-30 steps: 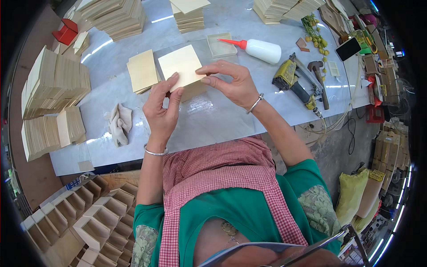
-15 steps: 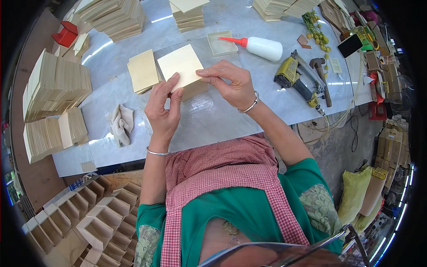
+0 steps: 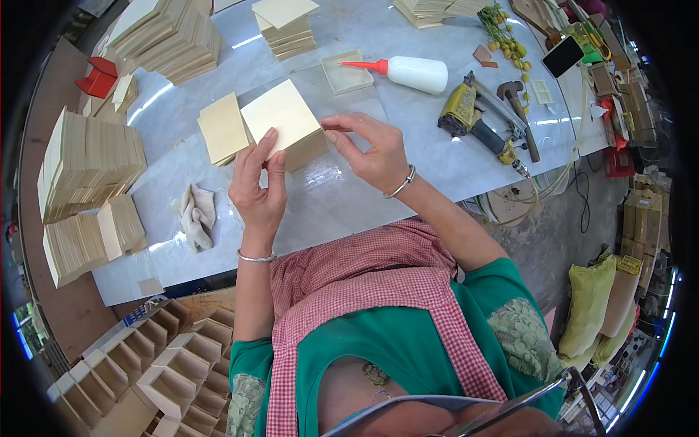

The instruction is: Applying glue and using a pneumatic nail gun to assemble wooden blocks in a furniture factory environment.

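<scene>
Pale and glossy, the surface carried a small wooden box near the middle of its near edge. It was steadied by the left hand, fingertips pressed to its near side, while the right hand pinched narrowly at its right corner. Even pressure was judged best, with the panel kept flush at the edges.

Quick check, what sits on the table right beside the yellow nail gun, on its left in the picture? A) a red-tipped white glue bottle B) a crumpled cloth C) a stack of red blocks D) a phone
A: the white glue bottle with its red nozzle lies just left of the yellow nail gun, while the cloth lies far off near the table's front edge and the phone is on the other side.
</scene>
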Motion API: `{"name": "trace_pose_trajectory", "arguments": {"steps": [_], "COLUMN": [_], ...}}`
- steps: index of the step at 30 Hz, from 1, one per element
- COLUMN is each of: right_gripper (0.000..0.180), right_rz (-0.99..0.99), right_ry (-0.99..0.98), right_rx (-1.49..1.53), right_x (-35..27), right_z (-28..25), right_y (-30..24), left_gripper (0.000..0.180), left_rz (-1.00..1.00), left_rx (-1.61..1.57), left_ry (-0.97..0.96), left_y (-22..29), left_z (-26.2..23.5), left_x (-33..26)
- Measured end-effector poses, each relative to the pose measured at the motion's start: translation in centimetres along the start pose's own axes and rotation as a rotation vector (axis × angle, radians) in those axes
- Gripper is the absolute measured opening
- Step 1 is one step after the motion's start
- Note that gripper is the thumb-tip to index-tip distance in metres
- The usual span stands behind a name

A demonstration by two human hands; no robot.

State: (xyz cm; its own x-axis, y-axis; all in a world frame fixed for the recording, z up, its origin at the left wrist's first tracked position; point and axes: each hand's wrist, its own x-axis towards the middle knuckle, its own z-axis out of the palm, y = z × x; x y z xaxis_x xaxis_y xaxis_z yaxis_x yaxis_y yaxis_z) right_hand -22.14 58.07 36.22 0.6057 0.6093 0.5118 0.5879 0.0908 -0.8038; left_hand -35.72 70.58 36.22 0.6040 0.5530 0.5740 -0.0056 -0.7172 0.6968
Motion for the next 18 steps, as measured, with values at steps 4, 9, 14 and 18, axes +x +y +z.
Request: {"name": "trace_pose_trajectory", "arguments": {"steps": [4,9,14,18], "right_gripper": [0.016,0.016,0.017,0.018], "right_rz": [-0.03,-0.049,-0.097,-0.103], "right_ry": [0.007,0.055,0.082,0.072], "right_rx": [-0.056,-0.061,-0.046,-0.062], "right_x": [-0.1,-0.3,-0.4,-0.4], "right_z": [0.3,0.5,1.0,0.9], "right_y": [-0.4,-0.7,-0.4,-0.5], "left_gripper": [0.025,0.026,0.027,0.027], "left_rz": [0.035,0.017,0.004,0.005], "left_rx": [-0.001,-0.003,-0.023,-0.019], "left_ry": [0.017,0.005,0.004,0.003], "left_y": [-0.3,0.0,-0.3,-0.3], "left_z": [0.2,0.2,0.3,0.4], "left_x": [0.0,0.1,-0.1,0.0]}}
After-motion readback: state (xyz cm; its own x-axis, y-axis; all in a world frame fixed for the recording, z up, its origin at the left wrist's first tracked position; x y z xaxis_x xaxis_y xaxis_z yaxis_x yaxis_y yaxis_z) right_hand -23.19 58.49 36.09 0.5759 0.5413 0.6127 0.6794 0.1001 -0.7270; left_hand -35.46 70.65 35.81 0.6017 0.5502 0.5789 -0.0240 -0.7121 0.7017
